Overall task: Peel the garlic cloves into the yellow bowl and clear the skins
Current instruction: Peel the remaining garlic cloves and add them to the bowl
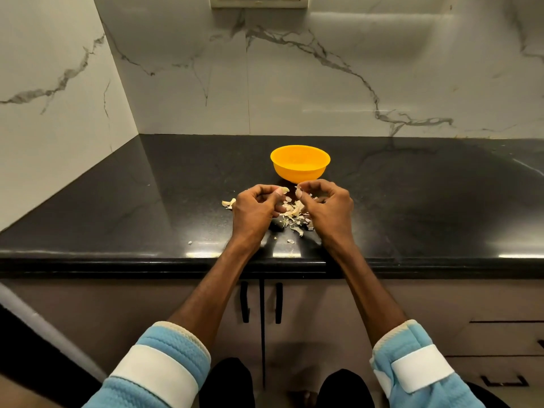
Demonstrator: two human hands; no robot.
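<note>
Mid-peel. Left hand [254, 209] has a garlic clove [283, 189] pinched between thumb and curled fingers, with the tip poking out to the right so the other hand can get at it. Right hand [328, 203] has thumb and forefinger clamped on a scrap of skin [298, 189]. Its other fingers are curled loosely and hold nothing I can see. There's a small gap between clove and scrap, so I read the scrap as a strip off the clove, ready to drop. That's a judgement only.

Both hands hover over the counter [147, 201] just in front of the yellow bowl [300, 172], close to its near wall in this view. Makes sense: short reach to drop the clean clove in. Can't tell if anything is in the bowl; the inside reads as plain yellow with glare.

The pile of skins [294, 213] sits on the counter below and between my hands. Peeling over one spot keeps the mess together for the sweep. A few flakes [290, 241] lie nearer the counter edge. Some pale pieces [229, 203] lie just left of my left hand. They're probably cloves waiting, but too small to be sure.

Progress: peeling ongoing, clearing not started. Risk: the skins look light and papery, so a careless sweep will likely scatter them.
</note>
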